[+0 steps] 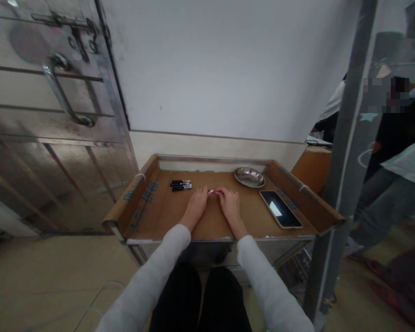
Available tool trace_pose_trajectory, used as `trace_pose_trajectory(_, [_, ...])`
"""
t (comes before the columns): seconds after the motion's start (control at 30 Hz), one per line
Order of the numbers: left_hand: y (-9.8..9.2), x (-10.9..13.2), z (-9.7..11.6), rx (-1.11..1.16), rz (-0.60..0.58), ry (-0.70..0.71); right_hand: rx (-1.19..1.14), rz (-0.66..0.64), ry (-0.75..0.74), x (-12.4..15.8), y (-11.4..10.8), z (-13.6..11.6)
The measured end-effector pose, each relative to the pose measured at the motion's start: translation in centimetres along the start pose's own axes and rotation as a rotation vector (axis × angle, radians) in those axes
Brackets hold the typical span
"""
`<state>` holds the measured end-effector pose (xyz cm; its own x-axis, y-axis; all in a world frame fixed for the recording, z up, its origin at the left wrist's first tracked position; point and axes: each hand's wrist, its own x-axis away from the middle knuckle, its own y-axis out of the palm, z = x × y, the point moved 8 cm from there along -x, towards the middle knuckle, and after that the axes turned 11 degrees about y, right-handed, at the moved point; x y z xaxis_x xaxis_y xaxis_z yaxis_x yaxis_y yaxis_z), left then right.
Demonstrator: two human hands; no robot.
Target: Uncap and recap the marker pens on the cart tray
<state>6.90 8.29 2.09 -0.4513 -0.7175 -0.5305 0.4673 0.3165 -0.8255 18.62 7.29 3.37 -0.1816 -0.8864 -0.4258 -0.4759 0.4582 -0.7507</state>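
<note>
"Where is the small slim piece (210, 191) sitting?"

"It is resting between the left hand (198, 203) and the right hand (230, 203), above the cardboard liner (166, 219)."

"How are the fingers standing?"

"All 2 sets are narrowing to a pinch, 1 at each end of the piece, which is looking too small to identify."

"And around them?"

"Dark pens (180, 186) are lying in a cluster beyond the left hand, toward the left. A shiny metal bowl (249, 177) is standing beyond the right hand, and a phone (281, 209) is lying face up to its right."
</note>
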Motion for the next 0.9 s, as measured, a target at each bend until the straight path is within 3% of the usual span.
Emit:
trace_pose_trajectory(0.17, [-0.8, 0.0, 0.2, 0.036, 0.041, 0.014, -0.099, 0.024, 0.015, 0.0, -0.2, 0.2])
trace_pose_trajectory(0.4, [-1.6, 0.3, -0.6, 0.119, 0.089, -0.036, -0.336, -0.212, -0.280, 1.9, 1.6, -2.9])
trace_pose_trajectory(0.5, [-2.0, 1.1, -1.1, 0.012, 0.072, -0.134, -0.305, -0.249, -0.226, 1.8, 2.3, -2.5])
trace_pose_trajectory(0.73, [-3.4, 3.6, -3.9, -0.231, 0.130, -0.512, -0.105, -0.192, -0.070, 1.1, 3.0, -0.6])
trace_pose_trajectory(0.9, [-3.3, 3.1, -5.0, -0.243, 0.153, -0.572, -0.033, -0.187, -0.070, 1.0, 3.0, -0.6])
